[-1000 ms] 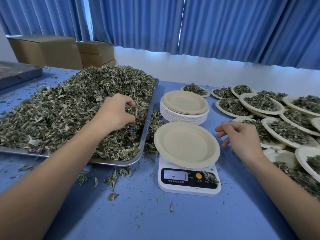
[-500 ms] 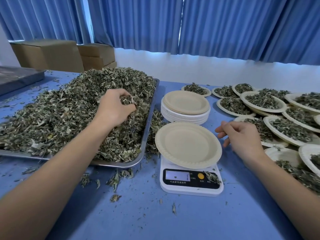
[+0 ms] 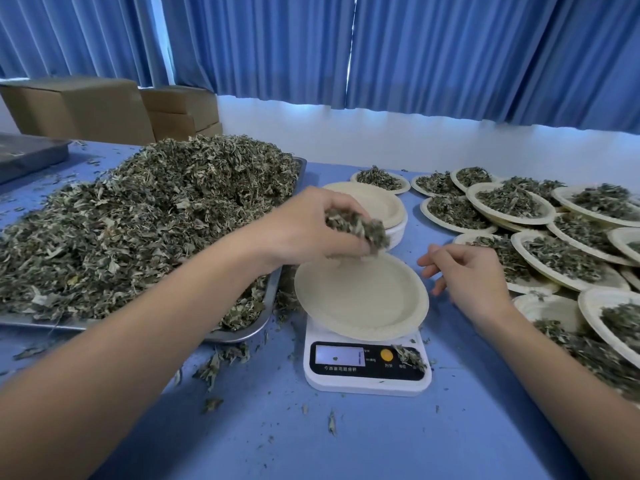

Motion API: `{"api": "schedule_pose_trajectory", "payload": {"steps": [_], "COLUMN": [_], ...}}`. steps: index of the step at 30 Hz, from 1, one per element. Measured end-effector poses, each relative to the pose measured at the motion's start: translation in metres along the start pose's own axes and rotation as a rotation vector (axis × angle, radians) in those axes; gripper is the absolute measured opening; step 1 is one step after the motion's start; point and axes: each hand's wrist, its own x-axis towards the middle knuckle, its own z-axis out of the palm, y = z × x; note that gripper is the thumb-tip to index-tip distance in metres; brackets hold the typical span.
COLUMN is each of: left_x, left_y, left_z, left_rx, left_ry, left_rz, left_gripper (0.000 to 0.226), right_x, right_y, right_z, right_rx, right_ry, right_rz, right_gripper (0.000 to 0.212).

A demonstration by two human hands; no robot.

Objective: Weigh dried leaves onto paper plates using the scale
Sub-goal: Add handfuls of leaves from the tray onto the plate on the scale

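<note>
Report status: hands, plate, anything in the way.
Left hand grips leaves over the plate on the scale. Right hand open, beside plate. Plate bare, nothing blocking.

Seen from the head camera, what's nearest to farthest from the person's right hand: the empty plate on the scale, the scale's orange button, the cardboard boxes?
1. Empty plate: just left of the right hand.
2. Orange button: below and left of it.
3. Cardboard boxes: far back left.

Grey-green leaves (image 3: 145,223), cream plate (image 3: 360,299), white scale (image 3: 367,384), blue curtains (image 3: 415,50).
</note>
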Motion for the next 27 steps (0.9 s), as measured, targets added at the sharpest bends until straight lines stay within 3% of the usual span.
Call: {"api": "schedule_pose_trajectory", "payload": {"steps": [2, 6, 11, 16, 19, 24, 27], "left_x": [-0.001, 0.002, -0.005, -0.021, -0.02, -0.02, -0.022], "left_y": [0.001, -0.007, -0.049, -0.084, -0.084, -0.083, -0.082], "left_z": [0.006, -0.01, -0.038, -0.049, -0.045, -0.035, -0.035], "left_rx": [-0.017, -0.043, 0.207, 0.483, 0.55, 0.638, 0.612], "left_ry": [-0.066, 0.11, 0.203, -0.013, -0.019, 0.087, 0.113], "left_rz": [-0.008, 0.001, -0.159, -0.386, -0.405, -0.376, -0.368], "left_gripper": [0.03, 0.023, 0.012, 0.03, 0.042, 0.02, 0.02], "right_x": [0.0, -0.001, -0.002, -0.003, -0.003, -0.005, -0.005], "right_y": [0.0, 0.0, -0.002, -0.004, -0.005, -0.007, -0.007], "right_z": [0.0, -0.001, 0.001, 0.003, 0.002, 0.003, 0.003], "right_rx": [0.007, -0.004, -0.005, -0.005, -0.011, -0.022, -0.013], "right_ry": [0.003, 0.0, -0.005, -0.013, -0.013, -0.013, -0.018], "right_rz": [-0.007, -0.01, -0.008, -0.005, -0.002, -0.005, -0.013], "right_gripper": [0.034, 0.034, 0.035, 0.034, 0.034, 0.035, 0.035]}}
